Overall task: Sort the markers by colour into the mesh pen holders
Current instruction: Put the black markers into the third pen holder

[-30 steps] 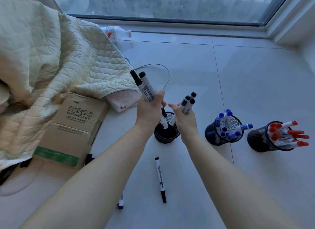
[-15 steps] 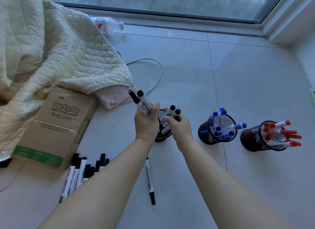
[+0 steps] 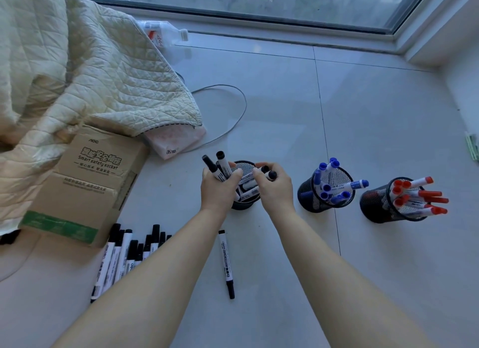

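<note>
Fingers of the left hand (image 3: 219, 189) curl around a small bundle of black-capped markers (image 3: 216, 166), caps pointing toward eleven o'clock. Fingers of the right hand (image 3: 274, 185) pinch two more black markers (image 3: 268, 172), probably feeding them into the black mesh holder (image 3: 243, 205) directly beneath both hands, at the centre of the view.

Largest in view, a pale quilted blanket (image 3: 77, 70) fills ten o'clock, draped over a cardboard box (image 3: 85, 182) at nine. The grey tiled floor (image 3: 363, 114) holds everything.

At three o'clock stand two more mesh holders: the nearer one (image 3: 325, 192) bristles with blue-capped markers, the farther one (image 3: 388, 205) with red-capped markers, so those colours look sorted.

At seven o'clock a row of black markers (image 3: 124, 254) lies waiting, white barrels with black caps. One single black marker (image 3: 226, 263) lies at six o'clock.
</note>
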